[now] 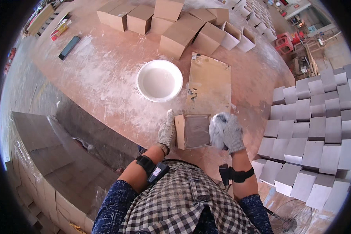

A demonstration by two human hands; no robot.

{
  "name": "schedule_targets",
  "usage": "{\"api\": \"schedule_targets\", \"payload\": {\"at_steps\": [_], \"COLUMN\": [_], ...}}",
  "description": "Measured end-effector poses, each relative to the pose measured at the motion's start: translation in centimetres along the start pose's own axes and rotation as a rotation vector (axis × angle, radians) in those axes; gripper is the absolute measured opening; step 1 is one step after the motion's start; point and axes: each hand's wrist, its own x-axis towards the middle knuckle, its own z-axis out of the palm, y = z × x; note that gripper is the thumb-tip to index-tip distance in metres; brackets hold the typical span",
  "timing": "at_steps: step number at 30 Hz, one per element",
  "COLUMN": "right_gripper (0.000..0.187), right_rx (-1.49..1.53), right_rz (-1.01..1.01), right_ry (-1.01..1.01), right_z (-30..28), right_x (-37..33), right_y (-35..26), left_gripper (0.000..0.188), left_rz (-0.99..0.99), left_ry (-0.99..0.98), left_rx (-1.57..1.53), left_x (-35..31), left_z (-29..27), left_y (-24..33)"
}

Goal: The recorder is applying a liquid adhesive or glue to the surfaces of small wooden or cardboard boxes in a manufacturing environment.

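In front of me a small brown box, its upper face dark grey, lies close to the table's near edge. My left hand, in a pale knit glove, rests along the box's left side with its fingers stretched out. A crumpled white cloth is bunched in my gloved right hand and meets the box's right edge. Beyond the box stands a white bowl with pale, whitish contents. To the bowl's right a stained tan board lies flat.
Several brown boxes stand at the table's far side. Rows of grey-and-white boxes are stacked at right, above a wire fan. A phone lies far left on the dusty table. Plastic-wrapped cartons stand at left.
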Motion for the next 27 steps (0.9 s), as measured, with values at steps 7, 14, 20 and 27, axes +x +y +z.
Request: {"api": "schedule_targets", "payload": {"at_steps": [7, 14, 20, 27], "right_gripper": [0.020, 0.013, 0.011, 0.016], "right_rx": [-0.384, -0.185, -0.026, -0.146], "right_rz": [-0.521, -0.547, -0.567, -0.629], "right_ry": [0.191, -0.016, -0.277, 0.072], "right_z": [6.1, 4.7, 2.7, 4.5], "right_x": [4.3, 1.5, 1.1, 3.0], "right_y": [0.5, -4.7, -0.6, -4.3], "left_gripper": [0.081, 0.079, 0.081, 0.082], "left_rz": [0.017, 0.056, 0.016, 0.011], "left_ry": [0.044, 0.104, 0.105, 0.083], "left_rx": [0.036, 0.160, 0.179, 0.178], "left_x": [1.2, -1.1, -0.5, 1.8], "left_z": [0.6, 0.9, 0.5, 0.9], "left_y": [-0.6, 1.3, 1.0, -0.9]}}
